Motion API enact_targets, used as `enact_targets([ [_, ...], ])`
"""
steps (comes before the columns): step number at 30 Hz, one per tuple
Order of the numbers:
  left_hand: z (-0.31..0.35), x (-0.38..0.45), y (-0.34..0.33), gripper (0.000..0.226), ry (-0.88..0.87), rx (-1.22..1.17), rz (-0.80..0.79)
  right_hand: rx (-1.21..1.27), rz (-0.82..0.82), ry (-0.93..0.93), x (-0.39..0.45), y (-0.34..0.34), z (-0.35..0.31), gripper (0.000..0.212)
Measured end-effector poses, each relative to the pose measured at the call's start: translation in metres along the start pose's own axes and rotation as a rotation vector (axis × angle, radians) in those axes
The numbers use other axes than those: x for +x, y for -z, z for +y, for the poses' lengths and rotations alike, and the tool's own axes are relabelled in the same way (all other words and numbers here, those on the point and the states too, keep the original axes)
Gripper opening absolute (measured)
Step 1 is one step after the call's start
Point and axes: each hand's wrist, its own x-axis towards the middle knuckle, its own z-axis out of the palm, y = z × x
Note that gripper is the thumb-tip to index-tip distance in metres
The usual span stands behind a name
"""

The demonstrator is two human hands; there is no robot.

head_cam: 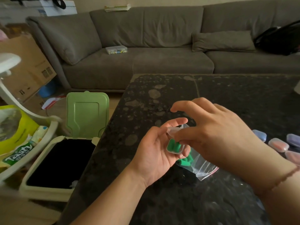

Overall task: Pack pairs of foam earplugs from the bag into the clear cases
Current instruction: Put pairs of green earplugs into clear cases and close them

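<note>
Behind everything sat the big grey sofa point(146, 51), with a small clear box point(116, 50) of bits on its seat, and in front of that the dark speckled table point(162, 192) took up most of my view. Off to my left on the floor was a bin point(48, 184) with its green lid point(87, 113) flipped up, next to a yellow snack bag point(17, 140). On the table itself lay the zip bag point(198, 166), with a handful of green earplugs point(185, 161) still inside, partly under my hands. At the right edge a few filled cases point(278, 145) sat in a cluster, pinkish and purplish stuff in them. My left hand point(155, 153) was curled around a clear case point(174, 142), open, with green plugs point(173, 146) lying in its lower half. My right hand point(215, 132) hovered right over it, thumb and fingertips pinched at the case's edge; couldn't tell if it gripped the case or a plug.
</note>
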Motion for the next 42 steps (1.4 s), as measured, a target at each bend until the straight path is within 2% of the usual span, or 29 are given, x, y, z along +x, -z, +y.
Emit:
enact_targets([
  [4,0.000,-0.001,-0.001,0.048,-0.021,0.062,0.026,0.020,-0.011,-0.009,-0.002,-0.004,0.003,0.040],
  [9,0.006,0.002,0.002,0.048,-0.048,0.192,0.139,0.177,0.161,-0.064,-0.007,-0.002,0.010,0.021],
  [12,0.008,0.003,0.003,0.037,-0.082,0.197,0.153,0.216,0.165,-0.131,-0.009,-0.005,0.011,0.028],
  [16,0.011,0.003,0.004,0.032,-0.096,0.236,0.158,0.272,0.084,-0.223,-0.007,-0.008,0.006,0.045],
  [19,0.014,0.002,0.006,0.047,-0.095,0.303,0.165,0.307,-0.051,-0.188,-0.007,-0.011,0.002,0.047],
  [22,0.015,0.001,0.008,0.061,-0.136,0.487,0.204,0.275,-0.139,-0.205,-0.007,-0.013,0.003,0.042],
  [24,0.015,0.002,0.008,0.068,-0.153,0.564,0.220,0.221,-0.113,-0.214,-0.007,-0.014,0.003,0.041],
  [27,0.010,0.003,0.009,0.081,-0.140,0.661,0.164,0.213,-0.075,-0.174,-0.007,-0.022,-0.001,0.026],
  [30,0.006,0.003,0.007,0.082,-0.139,0.707,0.129,0.201,-0.085,-0.141,-0.010,-0.025,0.000,0.019],
  [32,0.005,0.004,0.003,0.077,-0.131,0.661,0.137,0.221,-0.048,-0.195,-0.015,-0.018,0.008,0.022],
  [34,0.004,0.005,0.000,0.070,-0.134,0.701,0.142,0.276,-0.063,-0.356,-0.023,-0.009,0.024,0.026],
  [36,0.002,0.003,-0.002,0.068,-0.184,0.926,0.134,0.301,-0.122,-0.546,-0.038,-0.003,0.049,0.029],
  [39,0.000,0.000,0.001,0.084,-0.166,1.540,-0.028,0.283,-0.297,-0.805,-0.067,-0.001,0.080,0.026],
  [41,-0.003,0.001,0.007,0.095,-0.105,1.863,-0.149,0.293,-0.440,-0.884,-0.080,-0.006,0.088,0.023],
  [42,-0.006,0.003,0.010,0.097,-0.092,1.935,-0.155,0.309,-0.488,-0.896,-0.084,-0.011,0.089,0.022],
])
